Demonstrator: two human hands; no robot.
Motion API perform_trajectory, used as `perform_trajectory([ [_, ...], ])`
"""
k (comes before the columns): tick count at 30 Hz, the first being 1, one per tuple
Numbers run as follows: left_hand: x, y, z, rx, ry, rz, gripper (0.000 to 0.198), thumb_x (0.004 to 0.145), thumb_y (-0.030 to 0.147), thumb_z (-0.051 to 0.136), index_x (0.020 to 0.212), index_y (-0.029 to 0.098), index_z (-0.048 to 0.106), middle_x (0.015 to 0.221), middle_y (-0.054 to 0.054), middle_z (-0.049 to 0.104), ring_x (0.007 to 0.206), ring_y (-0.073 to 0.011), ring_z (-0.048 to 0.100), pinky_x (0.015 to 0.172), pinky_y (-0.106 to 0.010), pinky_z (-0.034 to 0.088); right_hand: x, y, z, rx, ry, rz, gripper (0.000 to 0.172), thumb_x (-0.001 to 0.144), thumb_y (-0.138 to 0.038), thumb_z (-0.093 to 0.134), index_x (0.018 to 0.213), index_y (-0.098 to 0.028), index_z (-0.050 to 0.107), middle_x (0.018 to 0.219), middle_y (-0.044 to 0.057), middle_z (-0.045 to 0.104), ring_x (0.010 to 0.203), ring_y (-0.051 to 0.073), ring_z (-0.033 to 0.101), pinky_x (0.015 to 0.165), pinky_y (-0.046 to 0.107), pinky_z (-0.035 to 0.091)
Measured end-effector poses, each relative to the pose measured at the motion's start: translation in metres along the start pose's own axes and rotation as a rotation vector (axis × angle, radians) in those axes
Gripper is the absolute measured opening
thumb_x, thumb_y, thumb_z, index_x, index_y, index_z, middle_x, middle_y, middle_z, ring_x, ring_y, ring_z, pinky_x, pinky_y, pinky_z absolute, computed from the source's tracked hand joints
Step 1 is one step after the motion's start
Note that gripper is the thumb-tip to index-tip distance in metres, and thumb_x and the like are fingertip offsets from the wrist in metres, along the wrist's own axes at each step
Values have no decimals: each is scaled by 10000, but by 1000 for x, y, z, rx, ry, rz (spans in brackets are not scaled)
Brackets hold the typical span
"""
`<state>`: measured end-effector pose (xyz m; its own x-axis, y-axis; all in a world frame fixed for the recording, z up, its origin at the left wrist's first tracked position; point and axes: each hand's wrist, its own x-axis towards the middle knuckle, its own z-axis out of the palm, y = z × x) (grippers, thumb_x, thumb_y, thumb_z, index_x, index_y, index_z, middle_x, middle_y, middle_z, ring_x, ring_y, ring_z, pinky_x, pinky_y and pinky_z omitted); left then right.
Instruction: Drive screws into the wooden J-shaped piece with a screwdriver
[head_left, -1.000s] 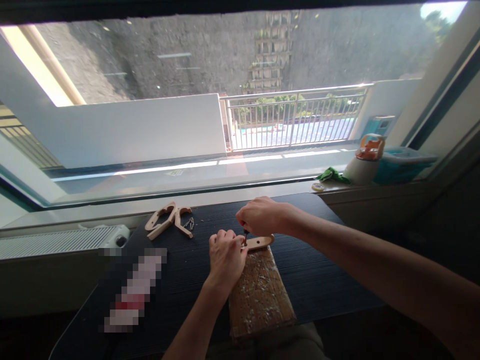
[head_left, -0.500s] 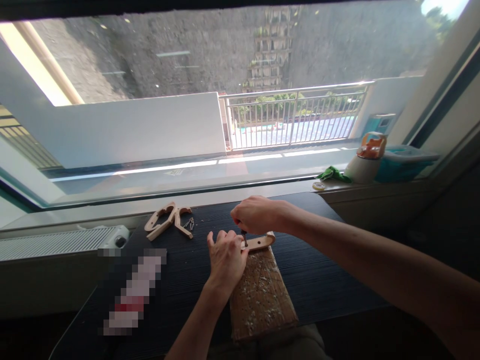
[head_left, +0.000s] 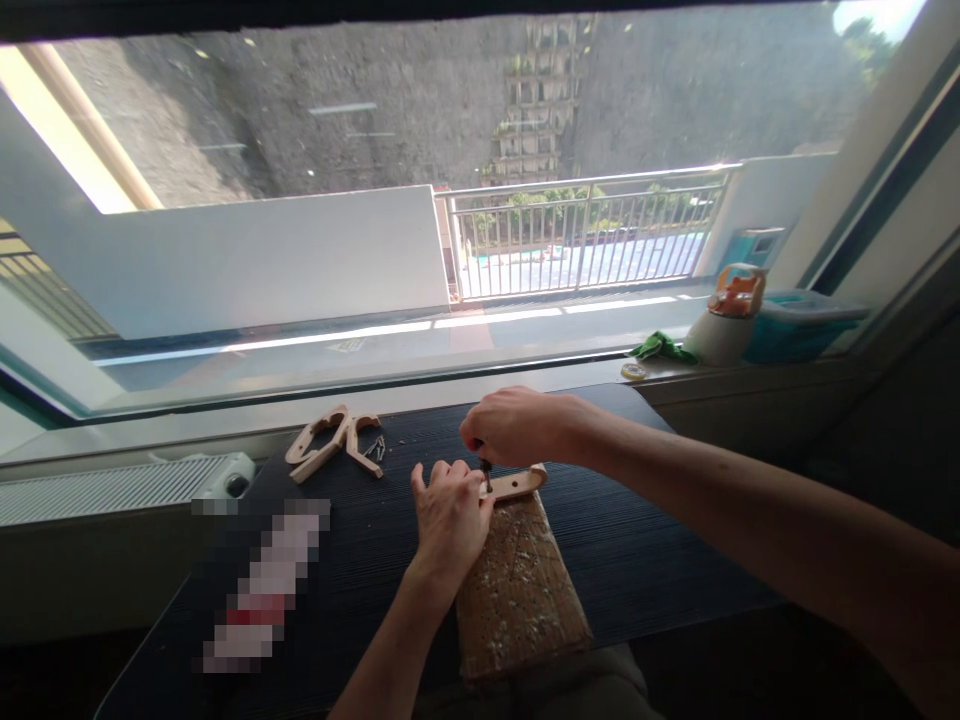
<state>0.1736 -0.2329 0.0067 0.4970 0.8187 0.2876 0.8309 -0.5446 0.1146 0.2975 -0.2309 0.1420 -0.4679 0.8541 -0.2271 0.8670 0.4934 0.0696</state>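
Note:
My right hand point(head_left: 506, 420) is closed round the handle of a screwdriver point(head_left: 486, 468), mostly hidden in the fist. The short dark shaft points down at a pale wooden hook piece point(head_left: 517, 486) with a curled right end and a dark hole. My left hand point(head_left: 452, 515) grips the left end of this piece, fingertips close to the shaft. Beneath lies a worn, pitted wooden board point(head_left: 521, 590). The screwdriver's tip and the hook's left end are partly covered by my left fingers.
More curved wooden pieces point(head_left: 320, 443) and several screws point(head_left: 377, 449) lie at the back left of the black table point(head_left: 622, 560). A blurred pinkish item point(head_left: 274, 585) is at the left. On the sill are a green cloth point(head_left: 660, 347), a white-and-orange bottle point(head_left: 724, 325) and a teal box point(head_left: 802, 325).
The view has shifted very slightly. Both hands keep the same places on the screwdriver and the wooden hook piece; the right fist looks barely turned.

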Motion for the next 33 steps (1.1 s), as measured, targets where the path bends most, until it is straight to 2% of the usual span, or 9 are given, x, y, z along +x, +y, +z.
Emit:
perform_trajectory([
  [9, 0, 0, 0, -15, -10, 0, 125, 768, 287, 587, 864, 237, 649, 885, -29, 617, 940, -236, 495, 995, -497, 204, 4, 6, 10, 13, 62, 48, 255, 803, -189, 465, 923, -127, 682, 880, 103, 683, 771, 182, 590, 601, 263, 381],
  [15, 0, 1, -1, -4, -11, -1, 131, 772, 284, 579, 874, 238, 649, 886, -33, 618, 938, -238, 495, 994, -501, 206, 0, 7, 3, 15, 60, 39, 248, 788, -236, 507, 949, -159, 679, 897, 84, 685, 787, 189, 592, 608, 269, 381],
  [18, 0, 1, -1, 1, -6, 2, 124, 771, 292, 582, 859, 235, 648, 884, -33, 619, 939, -239, 493, 994, -500, 210, -3, 4, -2, 2, 65, 5, 270, 775, -196, 507, 984, -156, 674, 908, 85, 685, 793, 188, 594, 608, 266, 377],
  [22, 1, 1, 0, 4, -5, 5, 118, 768, 293, 583, 843, 231, 650, 876, -33, 618, 935, -240, 495, 988, -500, 218, -1, 0, -3, -22, 54, -39, 249, 774, -142, 488, 927, -116, 683, 876, 108, 688, 780, 179, 594, 621, 262, 379],
  [33, 0, 0, 0, -7, -11, 2, 121, 775, 290, 573, 848, 230, 649, 884, -35, 618, 939, -239, 495, 993, -498, 214, 2, 4, 3, -32, 102, 15, 217, 792, -188, 490, 854, -93, 674, 797, 126, 683, 739, 198, 613, 583, 263, 391],
])
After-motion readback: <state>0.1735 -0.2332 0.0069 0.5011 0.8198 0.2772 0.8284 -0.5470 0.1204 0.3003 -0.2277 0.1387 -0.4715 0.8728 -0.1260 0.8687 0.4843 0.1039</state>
